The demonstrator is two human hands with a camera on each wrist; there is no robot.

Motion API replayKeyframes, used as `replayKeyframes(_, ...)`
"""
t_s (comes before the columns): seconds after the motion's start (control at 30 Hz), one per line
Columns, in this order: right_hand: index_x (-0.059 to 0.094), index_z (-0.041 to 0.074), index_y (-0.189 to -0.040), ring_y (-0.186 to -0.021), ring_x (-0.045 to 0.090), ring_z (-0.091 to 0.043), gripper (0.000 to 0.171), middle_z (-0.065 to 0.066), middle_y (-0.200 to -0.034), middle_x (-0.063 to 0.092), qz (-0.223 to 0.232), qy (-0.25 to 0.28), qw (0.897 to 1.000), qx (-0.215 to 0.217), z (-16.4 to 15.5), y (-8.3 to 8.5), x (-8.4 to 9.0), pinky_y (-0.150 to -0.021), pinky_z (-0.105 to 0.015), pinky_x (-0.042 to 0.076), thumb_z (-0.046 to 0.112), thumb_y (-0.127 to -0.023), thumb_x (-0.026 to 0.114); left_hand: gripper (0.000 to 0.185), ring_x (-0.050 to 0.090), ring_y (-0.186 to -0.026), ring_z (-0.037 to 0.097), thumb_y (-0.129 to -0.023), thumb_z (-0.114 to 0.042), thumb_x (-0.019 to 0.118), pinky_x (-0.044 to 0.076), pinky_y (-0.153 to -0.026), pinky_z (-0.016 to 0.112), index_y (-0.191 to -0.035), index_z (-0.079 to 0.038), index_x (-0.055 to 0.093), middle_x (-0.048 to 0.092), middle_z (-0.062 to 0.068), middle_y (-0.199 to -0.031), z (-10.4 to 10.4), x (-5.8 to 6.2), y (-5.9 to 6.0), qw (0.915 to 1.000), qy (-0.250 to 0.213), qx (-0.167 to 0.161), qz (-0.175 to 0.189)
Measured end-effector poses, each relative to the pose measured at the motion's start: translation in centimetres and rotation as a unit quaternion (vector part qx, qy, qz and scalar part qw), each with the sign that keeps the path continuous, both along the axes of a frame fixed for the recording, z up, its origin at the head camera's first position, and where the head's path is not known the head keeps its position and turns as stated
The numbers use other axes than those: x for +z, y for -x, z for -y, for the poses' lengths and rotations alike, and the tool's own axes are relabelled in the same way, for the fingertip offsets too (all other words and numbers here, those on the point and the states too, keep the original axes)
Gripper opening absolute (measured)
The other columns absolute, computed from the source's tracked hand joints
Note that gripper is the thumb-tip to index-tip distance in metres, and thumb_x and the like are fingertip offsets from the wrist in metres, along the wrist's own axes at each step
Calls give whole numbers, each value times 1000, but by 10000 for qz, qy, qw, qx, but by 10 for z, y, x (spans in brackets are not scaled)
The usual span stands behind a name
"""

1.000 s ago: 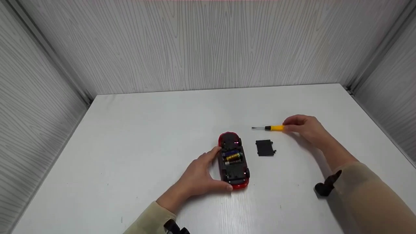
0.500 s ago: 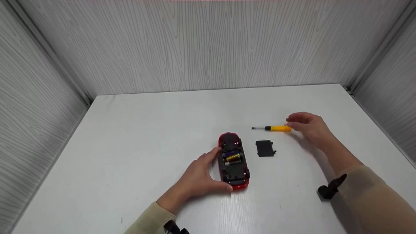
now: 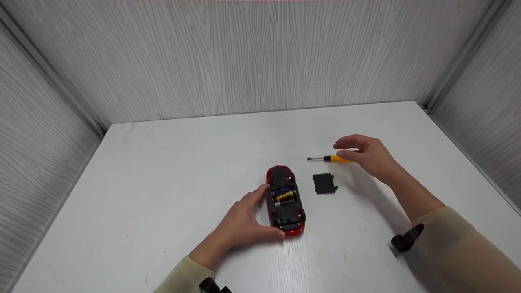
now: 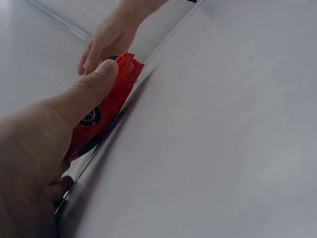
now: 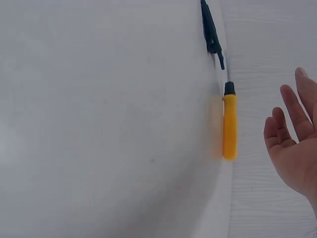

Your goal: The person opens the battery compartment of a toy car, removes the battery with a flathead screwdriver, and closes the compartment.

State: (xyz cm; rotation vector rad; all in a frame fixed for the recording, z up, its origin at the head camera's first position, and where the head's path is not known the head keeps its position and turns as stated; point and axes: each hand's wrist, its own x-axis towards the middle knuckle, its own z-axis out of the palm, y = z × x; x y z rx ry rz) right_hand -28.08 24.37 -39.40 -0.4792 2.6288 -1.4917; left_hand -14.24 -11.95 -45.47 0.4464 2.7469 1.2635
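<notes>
Red toy car (image 3: 285, 202) (belly up, batteries showing) sits clamped in the left hand (image 3: 240, 221); right hand (image 3: 366, 154), fingers apart, hovers beside the yellow screwdriver (image 3: 331, 159).

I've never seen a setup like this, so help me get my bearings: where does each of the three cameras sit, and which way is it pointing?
Head: worn on the head, looking forward and down at the white table; both hands and beige sleeves show.
Left wrist: low beside the left hand, whose thumb presses the upturned red toy car.
Right wrist: behind the open right hand, facing the yellow-handled screwdriver and the black plastic battery cover.
Shared: the car and screwdriver also appear in the head view.
</notes>
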Motion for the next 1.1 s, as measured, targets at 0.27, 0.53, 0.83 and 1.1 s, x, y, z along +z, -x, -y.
replayKeyframes(0.27, 71, 13, -136, -125, 62, -22, 35, -5, -135, 70, -333, -484, 9955, 737, 32, -15, 4, -102, -33, 52, 28, -104, 72, 129, 40, -151, 28, -65, -71, 92, 35, -121, 51, -169, -26, 32, 45, 4, -164, 1, 5, -1, 9999, 115, -64, 68)
replayKeyframes(0.53, 65, 17, -148, -137, 57, -27, 41, 0, -147, 64, -930, -1071, 9796, 1422, 53, -34, -1, -110, -51, 47, 23, -107, 66, 130, 29, -157, 34, -69, -70, 91, 25, -127, 49, -170, -21, 26, 37, 3, -170, 3, 20, -5, 9986, 452, -261, -49)
replayKeyframes(0.83, 56, 18, -156, -151, 42, -32, 51, -5, -162, 49, -1641, -2145, 9424, 1973, 66, -48, -6, -121, -58, 34, 13, -106, 63, 115, 28, -158, 35, -79, -66, 86, 31, -123, 57, -169, -18, 32, 36, 2, -170, 5, 47, -23, 9823, 1496, -840, -749)
replayKeyframes(1.1, 48, 21, -162, -157, 31, -35, 60, -1, -170, 37, -2067, -2935, 9046, 2300, 69, -55, -8, -119, -66, 31, 11, -106, 64, 105, 22, -161, 29, -88, -73, 73, 17, -129, 46, -168, -18, 34, 29, -1, -173, 13, 46, -38, 9383, 2609, -1810, -1368)
